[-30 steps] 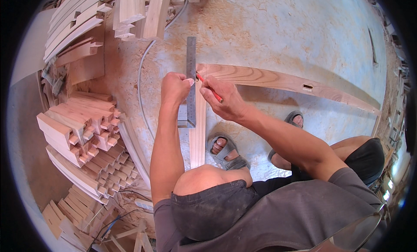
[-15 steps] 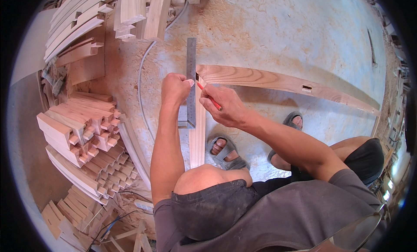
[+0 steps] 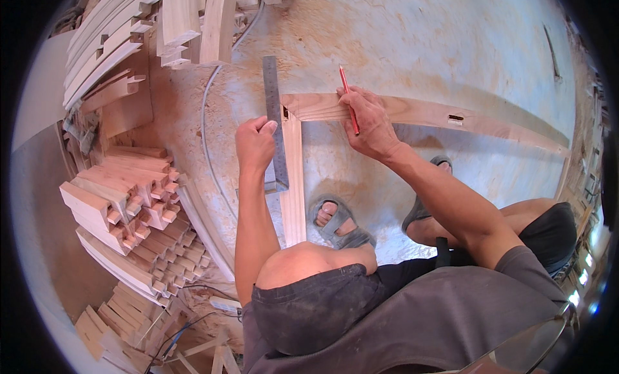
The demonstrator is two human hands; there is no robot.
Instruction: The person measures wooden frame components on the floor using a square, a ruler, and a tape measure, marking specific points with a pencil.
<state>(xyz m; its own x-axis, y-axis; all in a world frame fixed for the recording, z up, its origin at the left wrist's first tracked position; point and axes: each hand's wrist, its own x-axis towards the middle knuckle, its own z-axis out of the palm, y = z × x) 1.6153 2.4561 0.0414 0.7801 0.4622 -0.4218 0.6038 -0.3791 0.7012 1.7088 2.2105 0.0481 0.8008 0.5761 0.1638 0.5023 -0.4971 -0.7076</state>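
Observation:
My left hand [image 3: 255, 145] is closed on a metal try square [image 3: 271, 90], its long blade upright in the view beside the corner of a wooden frame. Between the fingers of my right hand [image 3: 371, 119] is a red pencil [image 3: 345, 84], tip pointing away from me. That hand rests at the long wooden rail [image 3: 412, 112], which has a mortise slot farther right. A second wooden piece [image 3: 293, 181] meets the rail at its left end and runs toward my knee. A dark notch shows at their joint.
Stacked wooden parts with cut tenons [image 3: 122, 200] stand at the left. More long boards [image 3: 216, 26] lie at the far left. A grey cable [image 3: 205, 119] curves over the dusty floor [image 3: 451, 39]. My sandalled foot [image 3: 335, 219] is beside the nearer wooden piece.
My right hand has moved right along the rail, away from the joint, and the pencil now points away from me. The try square has shifted left, slightly off the frame's corner.

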